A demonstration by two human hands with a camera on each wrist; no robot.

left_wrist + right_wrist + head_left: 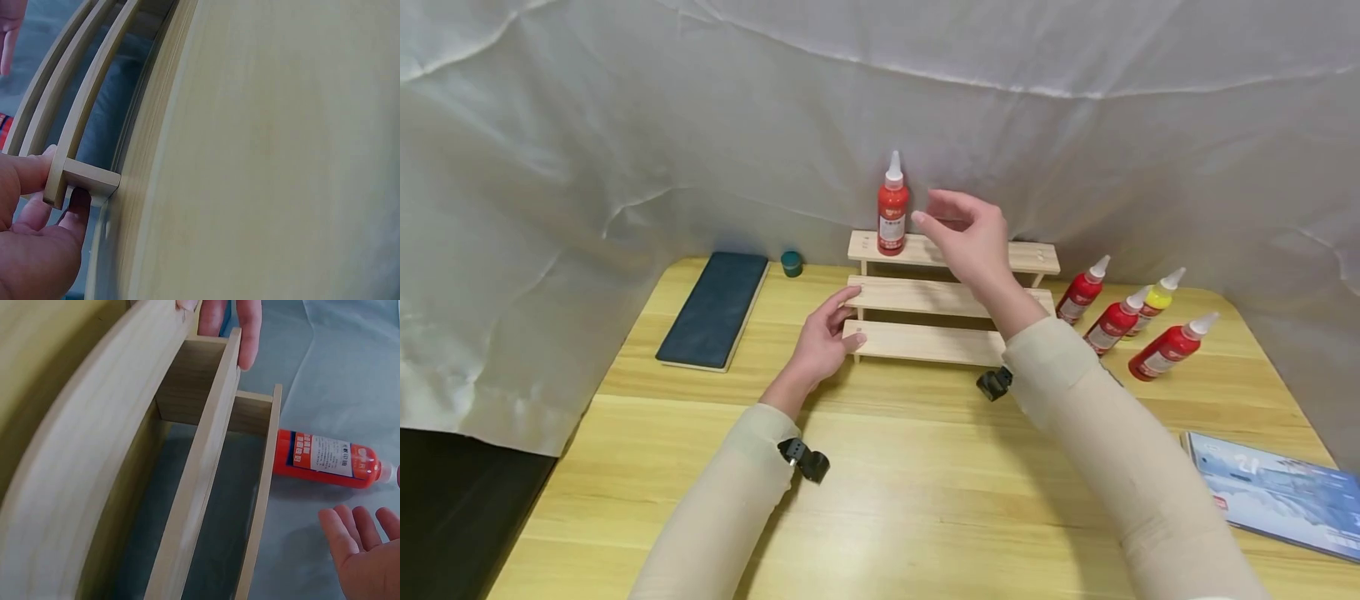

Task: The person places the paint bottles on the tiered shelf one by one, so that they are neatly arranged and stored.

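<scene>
A three-tier wooden display rack (pixel 934 343) stands near the back of the table. An orange-red squeeze bottle (pixel 892 218) with a white pointed cap is upright at the left end of its top tier; the right wrist view shows the bottle (pixel 331 459) and its printed label. My left hand (pixel 822 342) grips the rack's left end, and in the left wrist view its fingers are around the end of the lowest tier (pixel 87 119). Just right of the bottle, my right hand (pixel 973 242) is held with fingers bent and apart, nothing between them.
Right of the rack stand several squeeze bottles, red ones (pixel 1165 353) and a yellow one (pixel 1159 298). A dark slab-like box (pixel 713 310) and a small teal pot (pixel 792 263) lie left. A blue picture box (pixel 1277 492) is front right. Grey cloth (pixel 760 117) hangs behind.
</scene>
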